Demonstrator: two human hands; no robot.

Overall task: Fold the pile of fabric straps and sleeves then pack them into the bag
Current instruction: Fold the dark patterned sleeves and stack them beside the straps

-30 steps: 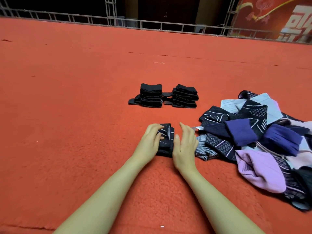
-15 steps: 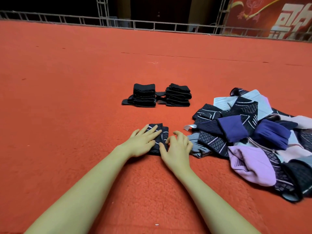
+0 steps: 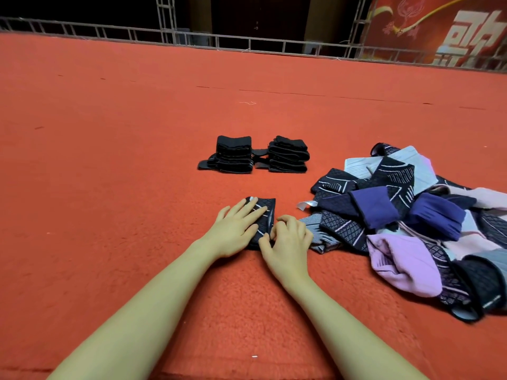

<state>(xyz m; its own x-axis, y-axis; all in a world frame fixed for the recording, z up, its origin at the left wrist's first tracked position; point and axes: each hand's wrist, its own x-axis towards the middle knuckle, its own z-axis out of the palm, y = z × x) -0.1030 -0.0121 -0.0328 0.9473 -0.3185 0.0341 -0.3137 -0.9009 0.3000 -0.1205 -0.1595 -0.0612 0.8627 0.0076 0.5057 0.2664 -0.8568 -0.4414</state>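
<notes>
Folding step, by the look of it: dark patterned sleeve (image 3: 262, 219) flat on the red carpet (image 3: 109, 187), near the middle of the view, just left of the pile (image 3: 406, 220). Left hand (image 3: 236, 229) spread flat on the sleeve, fingers straight, pressing it down. Right hand (image 3: 288, 237) at the sleeve's right edge, fingers curled, pinching the fabric there, probably to tidy or turn that edge over.

Two black stacks (image 3: 255, 156) already folded, farther off toward the carpet's far edge, well apart from the hands. No bag in view.

Next move, likely: finishing the fold, pressing it flat, then carrying the sleeve over to the stacks; calls for a firm grip so the fold does not spring open. Most of the pile left to fold.

Writing: large pale characters on the red banner (image 3: 444, 31) at the top right, cut off, not readable. Small white tag (image 3: 305, 205) at the pile's left edge, blank as far as can be told.
</notes>
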